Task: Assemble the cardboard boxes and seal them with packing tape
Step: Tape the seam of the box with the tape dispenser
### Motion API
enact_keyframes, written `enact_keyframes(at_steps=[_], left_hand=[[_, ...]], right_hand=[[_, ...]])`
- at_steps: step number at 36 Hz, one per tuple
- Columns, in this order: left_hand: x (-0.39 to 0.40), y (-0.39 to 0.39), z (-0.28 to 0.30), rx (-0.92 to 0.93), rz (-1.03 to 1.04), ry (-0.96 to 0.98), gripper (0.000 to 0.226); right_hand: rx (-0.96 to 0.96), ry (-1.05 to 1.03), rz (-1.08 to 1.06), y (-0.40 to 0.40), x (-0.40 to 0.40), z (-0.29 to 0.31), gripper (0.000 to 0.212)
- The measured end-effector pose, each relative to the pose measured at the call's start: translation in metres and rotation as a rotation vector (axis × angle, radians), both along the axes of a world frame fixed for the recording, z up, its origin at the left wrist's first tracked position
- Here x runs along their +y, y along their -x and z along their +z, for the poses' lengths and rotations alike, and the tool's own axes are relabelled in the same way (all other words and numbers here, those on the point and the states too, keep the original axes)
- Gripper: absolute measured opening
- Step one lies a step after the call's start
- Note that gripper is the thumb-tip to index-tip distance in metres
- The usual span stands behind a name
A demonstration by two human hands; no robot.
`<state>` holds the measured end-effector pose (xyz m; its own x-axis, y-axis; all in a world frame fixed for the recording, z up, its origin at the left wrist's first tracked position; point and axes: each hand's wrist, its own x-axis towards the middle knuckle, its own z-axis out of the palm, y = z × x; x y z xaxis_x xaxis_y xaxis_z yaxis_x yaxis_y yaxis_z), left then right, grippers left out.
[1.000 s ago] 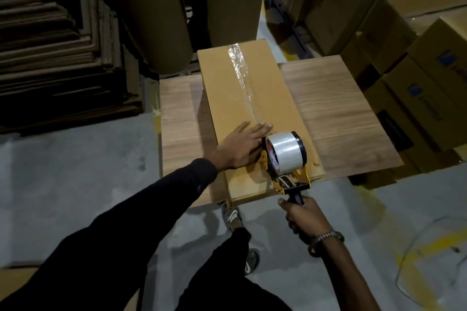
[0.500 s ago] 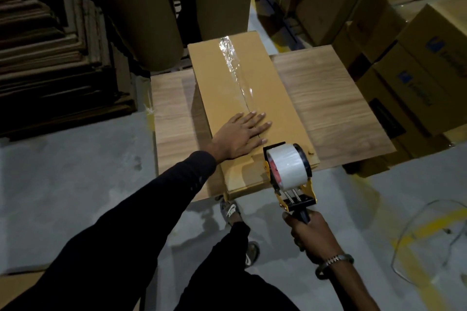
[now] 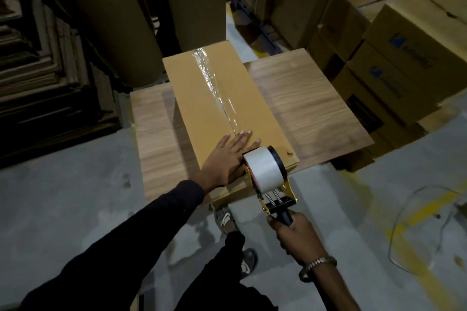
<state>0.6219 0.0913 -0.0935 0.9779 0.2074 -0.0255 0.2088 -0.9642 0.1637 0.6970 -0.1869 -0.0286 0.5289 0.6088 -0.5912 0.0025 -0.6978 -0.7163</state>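
Note:
A closed brown cardboard box [image 3: 202, 98] lies on a wooden table [image 3: 308, 108], with a strip of clear tape [image 3: 212, 83] along its centre seam. My left hand [image 3: 227, 156] presses flat on the box's near end, fingers spread, right at the tape line. My right hand [image 3: 295, 232] grips the black handle of a yellow tape dispenser [image 3: 267, 174], whose white tape roll sits at the box's near edge, just right of my left hand.
Stacked printed cartons [image 3: 404, 58] stand right of the table. Large brown paper rolls [image 3: 108, 15] rise behind it, and flattened cardboard is piled at the left [image 3: 38, 78]. A loose plastic strap [image 3: 424, 225] lies on the concrete floor at the right, near yellow floor marking.
The dispenser moved toward me past the box's near edge, then came back up beside my left hand. My left hand stays pressed on the box.

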Motion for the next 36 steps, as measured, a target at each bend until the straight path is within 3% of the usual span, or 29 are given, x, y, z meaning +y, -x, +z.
enact_keyframes(at_steps=[3, 7, 16, 30, 36], left_hand=[[0.000, -0.002, 0.001, 0.036, 0.027, 0.008, 0.076], [-0.004, -0.004, 0.007, 0.094, 0.066, 0.013, 0.070], [-0.014, -0.006, 0.022, 0.124, 0.101, 0.056, 0.094], [-0.012, -0.004, 0.016, 0.090, 0.091, 0.059, 0.101], [-0.013, -0.004, 0.013, 0.064, 0.101, 0.038, 0.090]], right_hand=[[0.046, -0.033, -0.038, 0.003, -0.012, 0.002, 0.036], [0.261, -0.113, -0.157, 0.007, -0.032, -0.006, 0.041], [0.585, -0.208, -0.340, 0.014, -0.047, -0.015, 0.036], [0.518, -0.129, -0.349, 0.021, -0.057, -0.013, 0.036], [0.436, -0.043, -0.311, 0.025, -0.046, -0.017, 0.040]])
